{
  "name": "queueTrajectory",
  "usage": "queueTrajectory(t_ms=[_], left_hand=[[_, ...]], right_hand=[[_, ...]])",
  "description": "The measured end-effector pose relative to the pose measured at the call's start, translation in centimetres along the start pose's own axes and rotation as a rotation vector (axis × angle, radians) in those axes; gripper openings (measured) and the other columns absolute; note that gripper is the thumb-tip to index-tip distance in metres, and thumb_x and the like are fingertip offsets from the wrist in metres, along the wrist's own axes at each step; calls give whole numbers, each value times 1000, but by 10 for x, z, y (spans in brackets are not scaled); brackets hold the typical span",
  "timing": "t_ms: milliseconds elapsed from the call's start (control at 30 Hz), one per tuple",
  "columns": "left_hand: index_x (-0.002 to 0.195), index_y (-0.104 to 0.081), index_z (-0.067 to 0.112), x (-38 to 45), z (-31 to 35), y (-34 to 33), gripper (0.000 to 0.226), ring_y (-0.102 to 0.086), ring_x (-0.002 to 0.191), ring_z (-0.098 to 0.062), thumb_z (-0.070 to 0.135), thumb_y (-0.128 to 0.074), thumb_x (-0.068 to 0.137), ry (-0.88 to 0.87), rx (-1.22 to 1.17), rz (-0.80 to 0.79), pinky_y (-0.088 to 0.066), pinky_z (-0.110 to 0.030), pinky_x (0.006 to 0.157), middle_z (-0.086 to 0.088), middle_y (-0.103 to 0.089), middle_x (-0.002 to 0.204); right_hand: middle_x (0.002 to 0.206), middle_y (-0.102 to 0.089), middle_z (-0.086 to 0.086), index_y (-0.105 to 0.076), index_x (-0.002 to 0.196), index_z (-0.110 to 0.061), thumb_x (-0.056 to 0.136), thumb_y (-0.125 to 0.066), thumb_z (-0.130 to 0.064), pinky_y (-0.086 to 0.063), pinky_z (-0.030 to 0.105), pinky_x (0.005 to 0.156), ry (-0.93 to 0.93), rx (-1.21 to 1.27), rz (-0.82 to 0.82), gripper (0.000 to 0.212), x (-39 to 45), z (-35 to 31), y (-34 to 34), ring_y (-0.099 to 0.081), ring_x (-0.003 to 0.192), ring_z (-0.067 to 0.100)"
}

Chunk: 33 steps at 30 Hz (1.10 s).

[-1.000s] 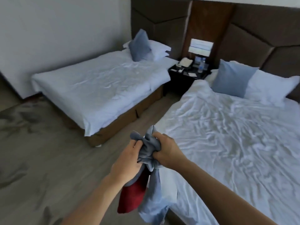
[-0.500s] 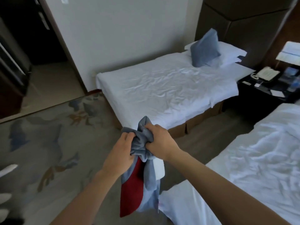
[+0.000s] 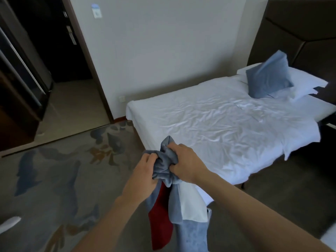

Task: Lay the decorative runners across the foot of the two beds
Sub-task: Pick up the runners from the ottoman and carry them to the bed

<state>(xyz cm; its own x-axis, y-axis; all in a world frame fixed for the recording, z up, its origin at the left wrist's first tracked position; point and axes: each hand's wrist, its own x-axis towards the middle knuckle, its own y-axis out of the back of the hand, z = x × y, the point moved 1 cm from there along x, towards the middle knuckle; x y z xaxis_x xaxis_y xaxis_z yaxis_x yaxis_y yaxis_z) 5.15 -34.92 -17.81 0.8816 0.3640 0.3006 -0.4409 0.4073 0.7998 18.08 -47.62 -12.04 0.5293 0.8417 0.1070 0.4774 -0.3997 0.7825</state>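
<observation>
My left hand and right hand are bare: no gloves, rings or watch visible. Back from the grip, both wrists and forearms are uncovered to the frame edge, with no sleeve, cuff or strap showing.

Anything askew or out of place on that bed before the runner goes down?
The white duvet is heavily wrinkled, and the blue cushion leans tilted on the pillows. The runner is bunched in both hands.
</observation>
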Motion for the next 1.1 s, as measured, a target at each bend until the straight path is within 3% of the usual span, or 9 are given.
queueTrajectory(t_ms=[100, 300, 667, 867, 1100], left_hand=[[126, -45, 17, 56, -46, 19, 49, -50, 85, -5, 5, -68, 85, 35, 34, 19, -45, -16, 71, 2, -47, 114], [125, -43, 18, 155, -130, 49, 45, -52, 82, -9, 5, -64, 88, 59, 44, 35, -51, -25, 69, 2, -45, 111], [121, -48, 13, 340, -240, 86, 39, -52, 85, -13, 4, -61, 86, 87, 61, 102, -50, -28, 73, -1, -48, 110], [120, -48, 13, 452, -266, 81, 40, -55, 82, -15, 5, -65, 85, -14, 30, 104, -51, -28, 69, -3, -50, 110], [118, -48, 13, 599, -268, 45, 40, -56, 76, -22, 6, -68, 84, -283, -36, -19, -49, -36, 59, -5, -50, 107]], right_hand=[[90, -51, 5, -53, 108, -19, 75, -62, -10, -46, 30, 67, 6, -1, -14, 35, 74, -6, -5, -54, 80, 22], [88, -53, 7, -54, 106, -19, 75, -63, -8, -44, 27, 64, 47, 36, -31, 34, 215, -7, -19, -54, 78, 21], [89, -53, 10, -54, 110, -20, 76, -62, -8, -50, 39, 70, 150, 13, -13, 37, 441, 4, -11, -54, 80, 27], [82, -45, -1, -54, 110, -18, 76, -60, -8, -44, 33, 63, 110, -113, 71, 36, 532, 32, 23, -52, 75, 24], [86, -48, 3, -45, 96, -28, 75, -59, -6, -48, 39, 64, -163, -266, 238, 33, 593, 82, 84, -52, 75, 27]])
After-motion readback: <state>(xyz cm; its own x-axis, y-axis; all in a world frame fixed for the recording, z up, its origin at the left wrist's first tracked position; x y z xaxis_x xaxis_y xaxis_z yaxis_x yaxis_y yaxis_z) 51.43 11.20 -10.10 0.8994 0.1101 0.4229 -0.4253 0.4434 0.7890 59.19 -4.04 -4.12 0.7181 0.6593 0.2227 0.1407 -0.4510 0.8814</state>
